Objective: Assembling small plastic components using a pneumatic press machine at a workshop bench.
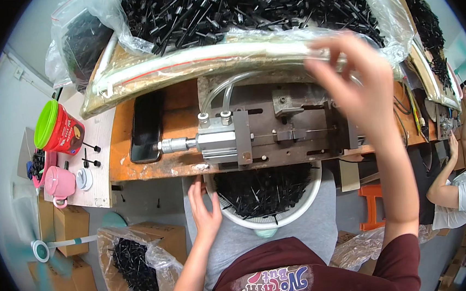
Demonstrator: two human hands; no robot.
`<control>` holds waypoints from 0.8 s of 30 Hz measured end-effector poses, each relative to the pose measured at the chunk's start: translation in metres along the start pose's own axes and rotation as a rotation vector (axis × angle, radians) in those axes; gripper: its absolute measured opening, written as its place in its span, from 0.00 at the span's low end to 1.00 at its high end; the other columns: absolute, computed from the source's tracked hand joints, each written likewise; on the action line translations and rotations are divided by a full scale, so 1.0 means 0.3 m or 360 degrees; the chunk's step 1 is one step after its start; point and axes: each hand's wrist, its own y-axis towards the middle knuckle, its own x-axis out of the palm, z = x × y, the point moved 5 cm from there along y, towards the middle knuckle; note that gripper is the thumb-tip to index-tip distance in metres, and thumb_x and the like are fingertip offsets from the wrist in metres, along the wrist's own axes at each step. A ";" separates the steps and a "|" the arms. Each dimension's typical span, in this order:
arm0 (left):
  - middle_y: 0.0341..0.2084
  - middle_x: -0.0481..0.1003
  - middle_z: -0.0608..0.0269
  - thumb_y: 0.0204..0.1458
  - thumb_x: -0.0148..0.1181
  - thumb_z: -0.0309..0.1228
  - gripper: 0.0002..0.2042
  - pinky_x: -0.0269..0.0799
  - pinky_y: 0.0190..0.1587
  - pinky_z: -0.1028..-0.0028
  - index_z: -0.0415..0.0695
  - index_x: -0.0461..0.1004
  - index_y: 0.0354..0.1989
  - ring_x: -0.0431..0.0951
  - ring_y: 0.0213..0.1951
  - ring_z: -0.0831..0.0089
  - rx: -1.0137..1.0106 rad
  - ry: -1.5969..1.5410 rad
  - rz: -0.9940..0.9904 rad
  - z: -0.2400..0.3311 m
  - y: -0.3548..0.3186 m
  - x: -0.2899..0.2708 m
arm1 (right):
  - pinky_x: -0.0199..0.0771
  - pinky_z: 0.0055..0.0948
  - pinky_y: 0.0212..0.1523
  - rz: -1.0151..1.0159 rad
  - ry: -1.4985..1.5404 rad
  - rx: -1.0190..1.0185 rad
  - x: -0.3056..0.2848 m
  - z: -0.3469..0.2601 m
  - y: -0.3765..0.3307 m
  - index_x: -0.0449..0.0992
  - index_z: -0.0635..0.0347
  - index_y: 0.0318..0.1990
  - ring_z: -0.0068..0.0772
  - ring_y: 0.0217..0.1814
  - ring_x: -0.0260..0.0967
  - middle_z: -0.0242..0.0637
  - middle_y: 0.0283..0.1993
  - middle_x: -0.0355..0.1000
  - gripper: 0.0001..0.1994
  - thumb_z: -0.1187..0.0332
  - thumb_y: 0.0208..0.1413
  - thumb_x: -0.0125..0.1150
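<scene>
My right hand (367,75) is raised over the right part of the bench, close to the front edge of the parts tray (193,61). Its fingers are bent but apart, with nothing visible between them. My left hand (204,216) has its fingers stretched out at the bench's front edge, beside the left rim of a white basin (317,191). In that basin, on my lap, lie many black stemmed parts (264,192). A metal pneumatic clamping fixture (219,144) sits on the bench between my hands, with a small block (292,135) on its middle line.
More black parts (244,8) heap up in the plastic-lined tray. A dark phone (146,125) lies left of the fixture. Farther left stand a red tub (68,134) and a pink cup (59,182). A fan (41,251) stands lower left; a co-worker (458,193) sits at right.
</scene>
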 end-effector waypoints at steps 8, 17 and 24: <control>0.59 0.64 0.41 0.47 0.62 0.14 0.32 0.77 0.49 0.65 0.38 0.60 0.64 0.80 0.43 0.59 0.0572 -0.0341 -0.0047 0.263 -0.107 -0.033 | 0.66 0.42 0.65 -0.0724 -0.0846 0.0119 0.300 0.257 0.358 0.68 0.48 0.63 0.50 0.65 0.60 0.43 0.63 0.63 0.37 0.62 0.40 0.73; 0.56 0.67 0.40 0.47 0.63 0.14 0.32 0.80 0.42 0.67 0.40 0.61 0.63 0.82 0.39 0.62 0.0679 -0.0403 -0.0053 0.315 -0.091 -0.083 | 0.74 0.40 0.56 -0.0627 -0.0716 0.0008 0.231 0.278 0.279 0.81 0.56 0.49 0.45 0.56 0.71 0.41 0.50 0.72 0.18 0.65 0.50 0.68; 0.57 0.66 0.39 0.47 0.65 0.17 0.33 0.80 0.42 0.67 0.41 0.60 0.63 0.82 0.39 0.61 0.0751 -0.0488 -0.0116 0.379 -0.060 -0.079 | 0.74 0.36 0.46 -0.0483 -0.0278 0.0144 0.098 0.310 0.257 0.84 0.60 0.41 0.45 0.43 0.75 0.42 0.42 0.75 0.14 0.65 0.48 0.72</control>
